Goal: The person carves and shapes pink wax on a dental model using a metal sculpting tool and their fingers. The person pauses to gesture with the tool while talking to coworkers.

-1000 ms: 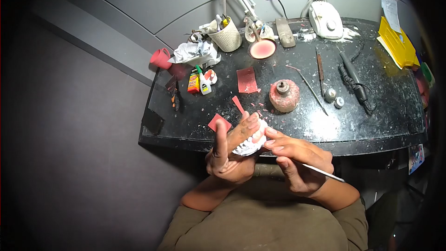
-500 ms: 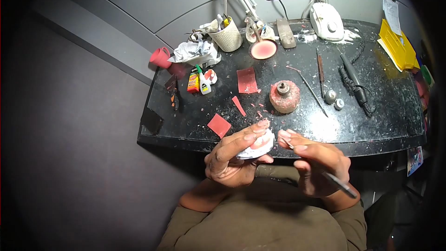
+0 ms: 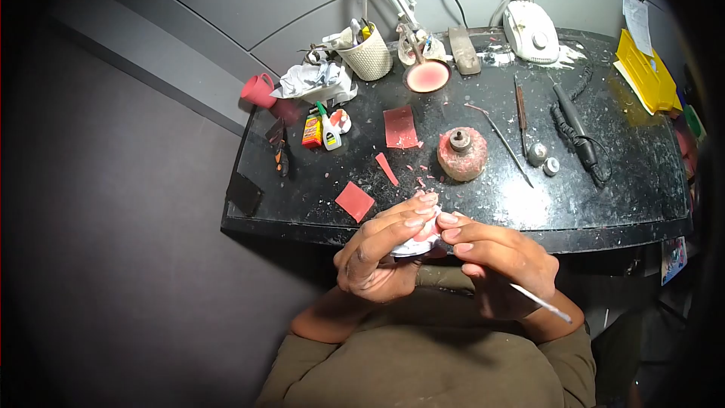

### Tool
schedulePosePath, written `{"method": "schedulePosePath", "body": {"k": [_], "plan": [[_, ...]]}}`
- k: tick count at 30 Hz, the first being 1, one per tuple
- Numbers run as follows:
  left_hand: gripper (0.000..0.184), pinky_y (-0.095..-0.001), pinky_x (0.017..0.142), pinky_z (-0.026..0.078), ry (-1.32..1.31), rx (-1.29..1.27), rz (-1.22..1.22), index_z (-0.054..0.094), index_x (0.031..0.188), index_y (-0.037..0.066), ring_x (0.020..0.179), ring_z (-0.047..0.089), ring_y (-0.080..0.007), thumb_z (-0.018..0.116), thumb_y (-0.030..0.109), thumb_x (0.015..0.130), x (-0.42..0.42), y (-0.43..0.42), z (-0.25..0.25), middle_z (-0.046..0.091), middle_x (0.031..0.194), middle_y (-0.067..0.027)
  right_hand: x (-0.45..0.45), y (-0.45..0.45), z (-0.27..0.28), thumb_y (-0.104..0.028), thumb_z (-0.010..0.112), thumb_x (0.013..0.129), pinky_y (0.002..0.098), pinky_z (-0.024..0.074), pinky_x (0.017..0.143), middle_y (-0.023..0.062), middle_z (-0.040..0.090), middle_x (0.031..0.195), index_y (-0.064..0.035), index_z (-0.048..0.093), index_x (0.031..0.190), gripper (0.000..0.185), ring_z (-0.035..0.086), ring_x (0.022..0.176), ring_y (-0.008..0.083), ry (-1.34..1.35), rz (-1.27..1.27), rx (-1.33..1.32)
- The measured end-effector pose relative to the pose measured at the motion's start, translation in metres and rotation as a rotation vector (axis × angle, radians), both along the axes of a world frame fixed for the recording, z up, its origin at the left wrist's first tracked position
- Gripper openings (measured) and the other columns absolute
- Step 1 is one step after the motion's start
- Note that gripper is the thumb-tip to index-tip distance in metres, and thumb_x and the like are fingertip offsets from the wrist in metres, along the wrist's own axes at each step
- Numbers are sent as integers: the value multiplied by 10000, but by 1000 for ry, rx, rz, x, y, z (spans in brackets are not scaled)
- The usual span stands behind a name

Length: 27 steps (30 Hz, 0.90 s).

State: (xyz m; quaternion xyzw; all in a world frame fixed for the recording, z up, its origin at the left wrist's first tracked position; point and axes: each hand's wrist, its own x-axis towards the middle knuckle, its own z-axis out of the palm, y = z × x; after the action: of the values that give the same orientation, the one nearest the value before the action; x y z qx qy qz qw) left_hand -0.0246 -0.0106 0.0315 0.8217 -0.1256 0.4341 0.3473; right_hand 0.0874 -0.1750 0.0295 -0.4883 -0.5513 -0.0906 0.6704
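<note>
A white plaster dental model [image 3: 414, 248] with pink wax on it is held over the bench's front edge. My left hand [image 3: 377, 257] wraps round it from the left, fingers across its top. My right hand [image 3: 513, 261] is closed on a thin wax carving tool [image 3: 542, 303], whose rear end sticks out below the palm. The right fingertips are up against the model's right side. The working tip of the tool is hidden by the fingers. Beyond the hands lie a pink wax sheet [image 3: 355, 202], a narrow wax strip [image 3: 387, 170] and wax crumbs.
A wax-covered burner [image 3: 462, 154] stands past my hands. Behind it are a larger wax sheet [image 3: 401, 128] and a lamp head [image 3: 427, 76]. Hand tools [image 3: 501, 143] and a corded handpiece [image 3: 578, 136] lie at right. Glue bottle [image 3: 329, 128], pliers [image 3: 281, 153] and pink mug [image 3: 258, 91] are at left.
My right hand has moved left, bringing its fingertips to the dental model. The carving tool has turned in the grip, and its rear end shows lighter. The left hand keeps its hold.
</note>
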Motion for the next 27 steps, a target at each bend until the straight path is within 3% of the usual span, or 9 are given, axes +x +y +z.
{"method": "schedulePosePath", "body": {"k": [8, 15, 27], "plan": [[623, -516, 1003, 563, -3, 45, 26, 549, 1268, 20, 1135, 680, -390, 901, 80, 758, 0, 3, -2, 678, 1187, -193, -2, 3, 0, -4, 786, 842, 359, 639, 820, 194, 714, 1079, 49, 674, 1091, 278, 742, 975, 307, -183, -113, -22], [597, -508, 1001, 565, -13, 43, 47, 552, 1252, 3, 1133, 682, -386, 894, 84, 770, 1, 0, -3, 683, 1172, -206, -2, 6, 2, -10, 778, 849, 368, 643, 843, 202, 711, 1076, 69, 687, 1052, 236, 739, 981, 315, -209, -140, -6], [388, -476, 945, 595, 67, -116, 49, 599, 1153, -20, 1078, 705, -377, 794, -56, 819, -3, -7, 8, 700, 1084, -211, -2, 0, 3, -3, 798, 823, 345, 629, 803, 183, 719, 1079, 40, 679, 1089, 294, 743, 964, 283, -146, -106, -69]]}}
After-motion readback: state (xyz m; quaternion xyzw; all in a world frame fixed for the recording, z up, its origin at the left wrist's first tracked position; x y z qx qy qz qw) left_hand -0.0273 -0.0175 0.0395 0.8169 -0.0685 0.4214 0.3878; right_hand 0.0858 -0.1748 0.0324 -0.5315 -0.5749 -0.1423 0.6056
